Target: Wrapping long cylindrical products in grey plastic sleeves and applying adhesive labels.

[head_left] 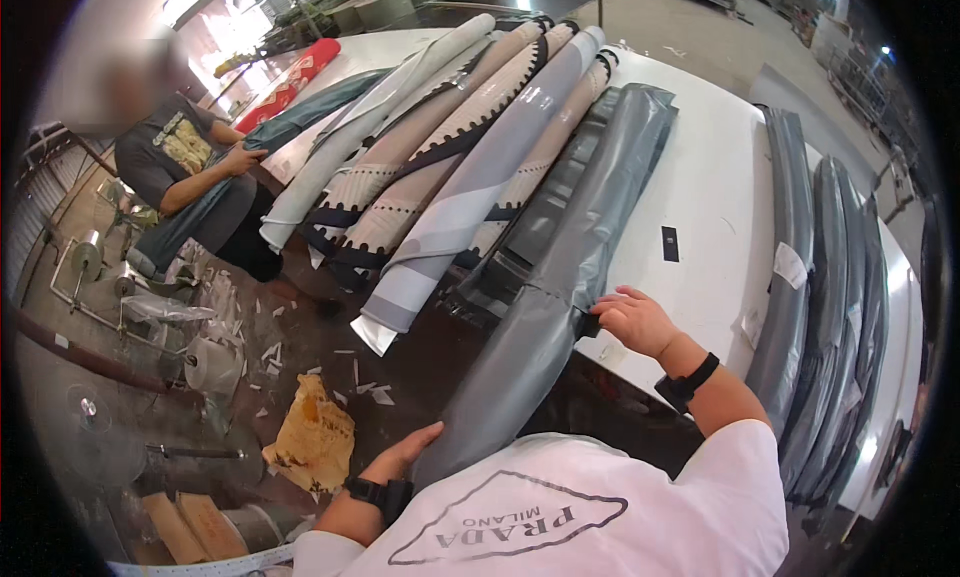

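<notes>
A long roll in grey plastic film (520, 347) slants from the white table down toward my torso. My left hand (408, 451) holds its near end from the left side, the thumb along the film; the other fingers are mostly hidden. At the roll's right edge, about halfway along, my right hand (637, 322) is closed on a small black piece whose kind I cannot make out. The film looks gathered in a crease there. Black bands circle both wrists.
Several patterned rug rolls (440, 167) lie left of the grey roll on the white table (700, 217). More grey-wrapped rolls (790, 247) lie at right. A co-worker (190, 167) at left holds a dark green roll (320, 109). Brown paper (312, 435) and scraps litter the floor.
</notes>
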Available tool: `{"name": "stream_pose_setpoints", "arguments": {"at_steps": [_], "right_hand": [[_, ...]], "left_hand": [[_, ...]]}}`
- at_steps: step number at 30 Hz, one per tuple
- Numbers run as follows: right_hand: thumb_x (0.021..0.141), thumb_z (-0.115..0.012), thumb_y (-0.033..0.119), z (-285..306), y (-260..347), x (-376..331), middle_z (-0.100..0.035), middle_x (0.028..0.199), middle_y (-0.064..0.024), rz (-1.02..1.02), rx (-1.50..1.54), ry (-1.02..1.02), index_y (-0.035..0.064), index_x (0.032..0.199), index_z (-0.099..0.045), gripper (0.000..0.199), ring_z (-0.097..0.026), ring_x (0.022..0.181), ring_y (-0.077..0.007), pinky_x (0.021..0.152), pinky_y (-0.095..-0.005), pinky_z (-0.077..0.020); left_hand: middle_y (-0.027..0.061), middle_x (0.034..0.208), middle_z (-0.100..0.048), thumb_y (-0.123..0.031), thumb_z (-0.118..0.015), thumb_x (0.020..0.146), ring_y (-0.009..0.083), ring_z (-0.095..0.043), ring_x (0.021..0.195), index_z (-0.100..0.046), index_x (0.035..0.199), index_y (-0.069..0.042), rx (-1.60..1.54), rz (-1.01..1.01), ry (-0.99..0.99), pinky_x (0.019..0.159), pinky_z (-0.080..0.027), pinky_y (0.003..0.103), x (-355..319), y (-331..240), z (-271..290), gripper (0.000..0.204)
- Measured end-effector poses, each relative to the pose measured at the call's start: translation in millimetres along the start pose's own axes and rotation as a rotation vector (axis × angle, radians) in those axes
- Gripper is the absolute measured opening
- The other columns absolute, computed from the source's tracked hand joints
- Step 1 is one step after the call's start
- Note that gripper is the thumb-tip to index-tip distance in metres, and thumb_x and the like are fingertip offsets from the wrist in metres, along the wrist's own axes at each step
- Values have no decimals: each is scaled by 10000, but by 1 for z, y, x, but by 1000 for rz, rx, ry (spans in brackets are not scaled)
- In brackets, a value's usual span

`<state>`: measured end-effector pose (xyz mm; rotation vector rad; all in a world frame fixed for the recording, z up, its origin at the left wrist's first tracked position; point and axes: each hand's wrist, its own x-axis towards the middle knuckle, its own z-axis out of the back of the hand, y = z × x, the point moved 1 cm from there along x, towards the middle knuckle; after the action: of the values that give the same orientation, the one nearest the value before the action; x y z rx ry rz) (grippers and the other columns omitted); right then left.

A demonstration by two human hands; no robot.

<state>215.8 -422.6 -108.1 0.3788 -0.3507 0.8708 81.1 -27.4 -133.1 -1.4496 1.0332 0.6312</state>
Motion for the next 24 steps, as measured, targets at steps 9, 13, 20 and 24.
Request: {"name": "stream_pose_setpoints", "arguments": {"at_steps": [9, 13, 20, 24], "right_hand": [[716, -667, 227, -40, -17, 37, -568, 716, -70, -383, 197, -86, 66, 967, -534, 327, -546, 676, -251, 667, -345, -428], [652, -738, 237, -47, -15, 33, -589, 832, -87, -739, 324, -345, 40, 1102, -490, 550, -557, 740, -260, 715, -344, -431], [779, -587, 323, -2, -75, -160, -347, 1310, -214, -1453, -471, -43, -23, 1256, -354, 633, -321, 1214, -346, 1010, -398, -247], [809, -528, 336, -16, -57, -202, -255, 1341, -272, -1434, -247, 155, -122, 1254, -281, 684, -247, 1248, -375, 1050, -400, -184]], "left_hand": [[93, 1108, -557, -410, -344, 915, 173, -542, 956, -506, 1166, -13, 150, 79, -57, 858, -421, 300, -9, -29, -24, 497], [91, 1124, -547, -420, -341, 913, 167, -528, 983, -499, 1174, -14, 64, 89, -41, 859, -416, 294, 15, -18, -6, 508], [154, 1154, -524, -408, -488, 850, 227, -502, 1057, -457, 1186, 24, 609, -371, -260, 904, -388, 318, 58, -30, 33, 549], [183, 1121, -527, -264, -592, 790, 278, -518, 1033, -490, 1143, 6, 783, -655, -535, 881, -406, 337, 34, -60, -4, 456]]}}
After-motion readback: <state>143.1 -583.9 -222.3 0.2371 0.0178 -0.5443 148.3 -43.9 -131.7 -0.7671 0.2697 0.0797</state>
